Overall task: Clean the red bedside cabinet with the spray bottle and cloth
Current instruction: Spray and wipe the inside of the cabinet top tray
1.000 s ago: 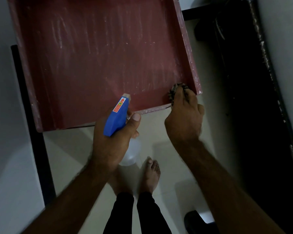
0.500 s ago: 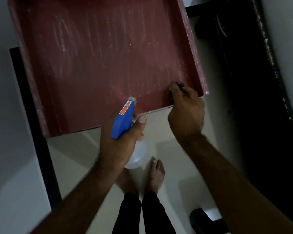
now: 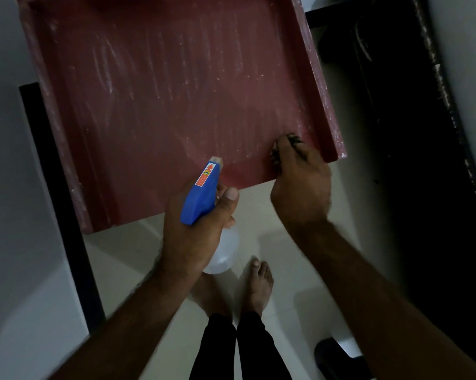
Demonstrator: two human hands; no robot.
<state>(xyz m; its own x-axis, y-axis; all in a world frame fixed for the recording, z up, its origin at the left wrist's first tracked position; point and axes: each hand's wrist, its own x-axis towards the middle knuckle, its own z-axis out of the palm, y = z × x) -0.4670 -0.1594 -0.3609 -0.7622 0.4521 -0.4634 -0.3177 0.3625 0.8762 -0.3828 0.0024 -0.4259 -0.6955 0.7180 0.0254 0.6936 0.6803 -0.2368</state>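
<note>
One spray bottle (image 3: 201, 193) in left hand (image 3: 195, 231), nozzle toward red cabinet (image 3: 160, 86)

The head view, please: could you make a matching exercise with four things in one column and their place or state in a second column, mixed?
Things:
1. spray bottle
2. cloth
3. cabinet top
4. bare feet

Places or states:
A. on the pale floor tiles
B. gripped in the left hand
C. red, with whitish streaks
D. pressed under the right hand, near the cabinet corner

Pairs: 1-B, 2-D, 3-C, 4-A

Dim, murky light, soft shadows, slight blur
</note>
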